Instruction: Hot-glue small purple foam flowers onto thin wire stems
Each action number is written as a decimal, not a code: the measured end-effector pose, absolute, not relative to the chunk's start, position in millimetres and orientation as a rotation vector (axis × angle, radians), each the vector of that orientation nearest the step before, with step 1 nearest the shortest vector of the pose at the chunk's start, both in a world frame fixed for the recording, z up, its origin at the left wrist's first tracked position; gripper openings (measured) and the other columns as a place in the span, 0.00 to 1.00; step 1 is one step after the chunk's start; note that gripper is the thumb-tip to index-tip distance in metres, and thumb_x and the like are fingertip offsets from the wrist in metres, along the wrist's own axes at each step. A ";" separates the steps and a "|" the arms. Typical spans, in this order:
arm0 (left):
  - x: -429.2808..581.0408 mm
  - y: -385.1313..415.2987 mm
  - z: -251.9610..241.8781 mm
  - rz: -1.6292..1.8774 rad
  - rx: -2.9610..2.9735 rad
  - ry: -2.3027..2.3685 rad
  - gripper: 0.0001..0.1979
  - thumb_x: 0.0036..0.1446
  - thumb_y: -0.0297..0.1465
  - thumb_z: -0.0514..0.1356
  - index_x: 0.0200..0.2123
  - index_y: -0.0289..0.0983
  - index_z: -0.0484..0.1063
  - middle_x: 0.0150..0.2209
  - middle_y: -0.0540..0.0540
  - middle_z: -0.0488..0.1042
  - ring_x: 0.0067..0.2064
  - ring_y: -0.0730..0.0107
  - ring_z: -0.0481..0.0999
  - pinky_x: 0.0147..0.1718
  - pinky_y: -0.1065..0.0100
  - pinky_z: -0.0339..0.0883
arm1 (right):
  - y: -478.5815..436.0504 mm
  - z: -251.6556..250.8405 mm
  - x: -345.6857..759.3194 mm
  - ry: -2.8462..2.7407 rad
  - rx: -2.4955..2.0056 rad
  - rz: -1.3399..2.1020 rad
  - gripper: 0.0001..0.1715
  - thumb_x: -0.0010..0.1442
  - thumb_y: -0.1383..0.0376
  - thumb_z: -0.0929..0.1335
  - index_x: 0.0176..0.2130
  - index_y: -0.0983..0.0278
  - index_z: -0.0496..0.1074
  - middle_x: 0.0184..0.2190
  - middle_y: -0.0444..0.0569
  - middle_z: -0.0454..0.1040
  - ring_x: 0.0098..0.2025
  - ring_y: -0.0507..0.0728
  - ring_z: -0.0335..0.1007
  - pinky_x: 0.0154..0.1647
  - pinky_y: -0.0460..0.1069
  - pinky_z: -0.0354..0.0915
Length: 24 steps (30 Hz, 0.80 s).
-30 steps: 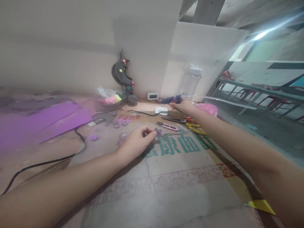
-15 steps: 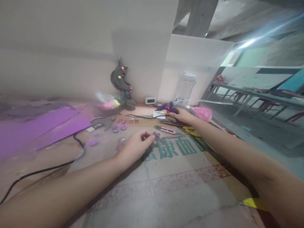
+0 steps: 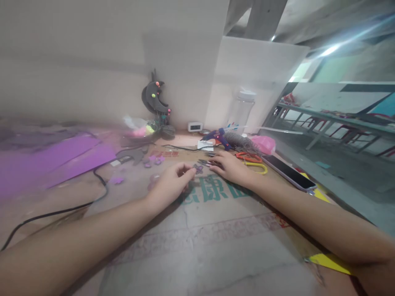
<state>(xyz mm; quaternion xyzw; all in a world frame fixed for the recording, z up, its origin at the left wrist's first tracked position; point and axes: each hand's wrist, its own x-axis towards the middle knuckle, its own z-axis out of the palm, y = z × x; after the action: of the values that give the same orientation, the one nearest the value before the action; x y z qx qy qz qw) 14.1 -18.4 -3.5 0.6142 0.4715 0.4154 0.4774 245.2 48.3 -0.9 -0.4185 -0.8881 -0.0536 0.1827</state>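
My left hand is closed in a pinch on a small purple flower, held low over the cardboard. Just right of the flower, my right hand lies over a pair of thread snips. Its thumb and fingers close around the snips' handle, which is hidden beneath the hand; only the blades stick out towards the flower. Behind that hand a blue glue gun rests on the table, nozzle pointing left. Scissors with orange handles and yellow handles lie to its right.
Purple flower pieces and purple sheets lie left. A black cable crosses the table. At the back stand a moon-shaped ornament, a small digital clock and a clear bottle. Grey yarn and a phone lie right.
My right hand has let go of the glue gun and come nearer, down onto the thread snips. My left hand still pinches the purple flower. The phone, hidden before by my arm, now shows.
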 end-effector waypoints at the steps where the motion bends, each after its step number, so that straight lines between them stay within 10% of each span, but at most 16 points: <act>1: 14.2 -18.9 -3.4 0.999 1.522 1.157 0.12 0.56 0.41 0.58 0.31 0.38 0.67 0.20 0.56 0.64 0.20 0.77 0.62 0.19 0.75 0.55 | 48.1 -3.4 245.6 -2.506 -1.182 -0.180 0.17 0.65 0.59 0.66 0.47 0.66 0.77 0.44 0.59 0.75 0.47 0.62 0.71 0.48 0.56 0.66; 24: 12.1 -23.9 -4.0 0.941 1.796 1.173 0.12 0.59 0.41 0.56 0.33 0.38 0.70 0.27 0.51 0.72 0.26 0.73 0.68 0.24 0.72 0.61 | 15.1 2.8 245.1 -2.220 -0.865 -0.178 0.14 0.67 0.61 0.63 0.30 0.64 0.69 0.24 0.47 0.69 0.29 0.55 0.61 0.32 0.50 0.57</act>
<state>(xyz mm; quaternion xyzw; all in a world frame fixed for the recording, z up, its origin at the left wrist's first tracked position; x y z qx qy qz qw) 12.1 -23.9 -4.0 0.7063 0.4613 0.3699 0.3892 245.1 15.1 2.8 -0.3366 -0.8643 -0.0692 0.3673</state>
